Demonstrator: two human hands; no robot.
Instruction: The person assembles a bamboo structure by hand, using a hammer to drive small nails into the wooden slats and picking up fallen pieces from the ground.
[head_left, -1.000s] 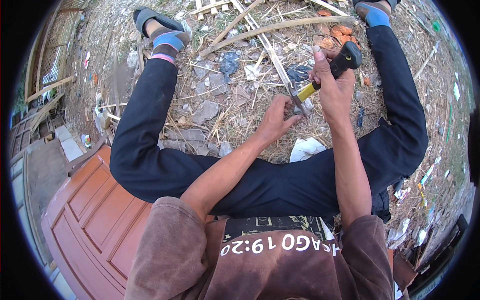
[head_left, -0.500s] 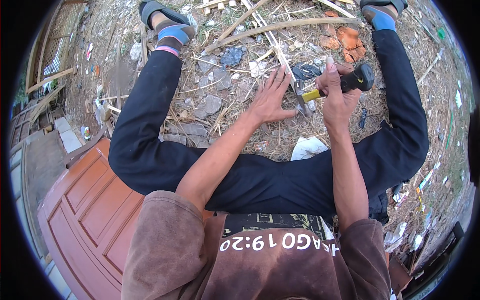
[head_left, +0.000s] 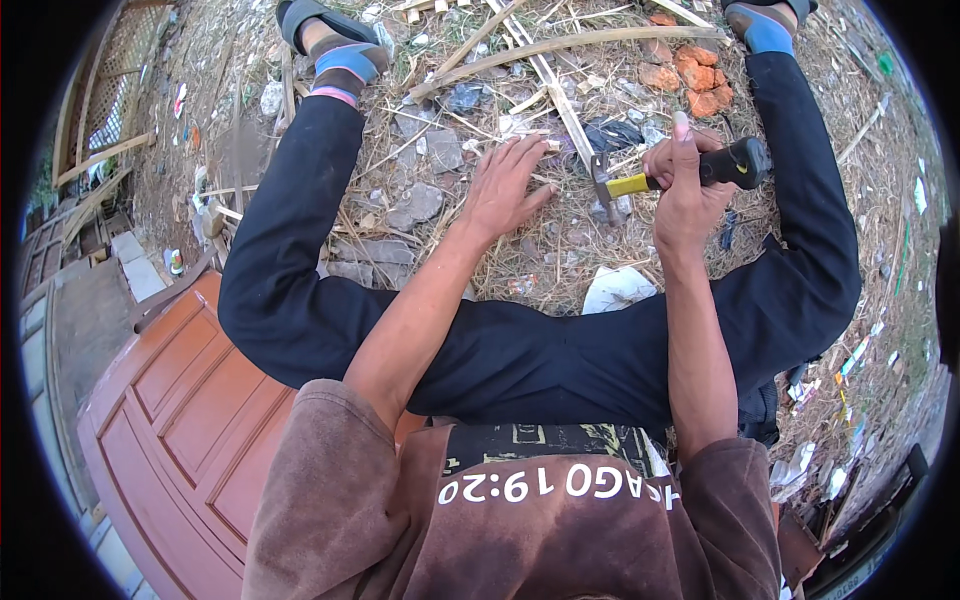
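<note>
My right hand [head_left: 688, 185] is wrapped round the handle of a claw hammer [head_left: 628, 185], black at the grip and yellow toward the head, its thumb lying along the top. The metal head meets or overlaps the near end of a thin, pale wooden strip [head_left: 552, 85] that runs away from me; I cannot tell if they touch. To the left of that strip, my left hand [head_left: 505, 188] is low over straw and rubble, palm down, fingers stretched out, holding nothing. A curved wooden stick [head_left: 570, 52] crosses the strip farther off.
Broken orange brick [head_left: 702, 80] lies toward my right foot. Grey stone pieces [head_left: 415, 205] are scattered left of my left hand, and crumpled black plastic [head_left: 612, 137] is beyond the hammer. A white scrap [head_left: 618, 290] sits between my thighs. Behind my left leg is a reddish-brown panelled door [head_left: 200, 420].
My left hand has come off the wooden strip and shifted left. My right hand has moved slightly right with the hammer, still gripping it.
</note>
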